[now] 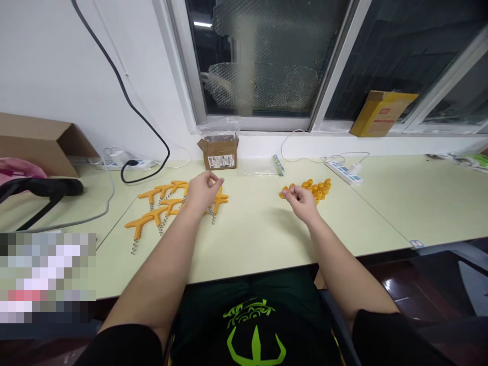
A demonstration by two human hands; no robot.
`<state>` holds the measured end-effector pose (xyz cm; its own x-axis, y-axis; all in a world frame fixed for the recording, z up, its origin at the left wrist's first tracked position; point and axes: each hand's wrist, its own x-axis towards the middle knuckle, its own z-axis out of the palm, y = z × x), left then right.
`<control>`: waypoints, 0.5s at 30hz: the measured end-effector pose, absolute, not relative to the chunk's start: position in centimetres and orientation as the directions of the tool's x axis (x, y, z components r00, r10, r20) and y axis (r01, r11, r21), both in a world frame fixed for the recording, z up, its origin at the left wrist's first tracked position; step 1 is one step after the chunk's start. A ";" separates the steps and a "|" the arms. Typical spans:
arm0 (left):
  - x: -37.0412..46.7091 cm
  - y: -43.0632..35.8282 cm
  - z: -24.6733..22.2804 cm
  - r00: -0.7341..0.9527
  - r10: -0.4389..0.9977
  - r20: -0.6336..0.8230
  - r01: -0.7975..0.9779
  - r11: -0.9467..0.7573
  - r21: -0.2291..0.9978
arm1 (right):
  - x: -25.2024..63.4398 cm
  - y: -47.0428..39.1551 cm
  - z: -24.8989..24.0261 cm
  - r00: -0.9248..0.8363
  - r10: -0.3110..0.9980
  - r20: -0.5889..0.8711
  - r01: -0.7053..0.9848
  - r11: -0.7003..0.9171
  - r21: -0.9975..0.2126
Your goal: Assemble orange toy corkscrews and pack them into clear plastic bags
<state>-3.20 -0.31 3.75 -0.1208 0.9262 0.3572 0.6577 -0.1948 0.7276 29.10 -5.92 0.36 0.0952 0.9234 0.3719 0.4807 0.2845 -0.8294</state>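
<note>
My left hand [204, 192] is over the right part of a group of corkscrews [171, 203]. Their handles are orange-yellow and T-shaped, with metal spirals. The left fingers curl inward near the thumb; what they hold, if anything, is hidden. One corkscrew [220, 202] lies just right of this hand, its spiral toward me. My right hand [303, 202] is closed in a pinch, with a small orange-yellow plastic piece [282, 193] at its fingertips. Behind and beside it stands a cluster of similar ribbed plastic pieces [322, 189], partly covered by the hand.
Against the wall stand a small open cardboard box [220, 155] and a clear plastic bag [257, 166]. Power strips [345, 173] with cables are at the back. A black cable [125, 96] hangs at left, near a black stand [49, 188] and a larger carton [38, 140].
</note>
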 end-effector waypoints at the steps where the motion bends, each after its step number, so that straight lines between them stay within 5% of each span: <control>1: -2.6 0.2 3.7 -0.152 0.927 0.343 0.696 -0.146 0.703 | 28.5 -4.9 0.7 0.131 0.917 0.377 0.475 0.275 -0.836; 4: -1.1 1.5 2.6 -0.139 0.970 0.198 0.840 0.010 0.543 | 27.2 -2.3 0.6 0.221 0.874 0.432 0.538 0.261 -0.802; 8: -0.5 2.4 0.3 -0.014 0.996 0.082 0.955 -0.011 0.297 | 26.7 -0.6 -1.7 0.194 0.816 0.545 0.734 0.248 -0.633; 15: -0.7 2.4 -1.8 0.040 0.998 0.048 0.967 -0.051 0.249 | 25.4 -0.7 -5.2 0.050 0.875 0.481 0.827 0.234 -0.511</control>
<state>-0.74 2.42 -1.77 0.0405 0.9980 0.0484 0.9672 -0.0513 0.2489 25.40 -0.70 -5.22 0.0496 0.8753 0.4811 0.8269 0.2342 -0.5113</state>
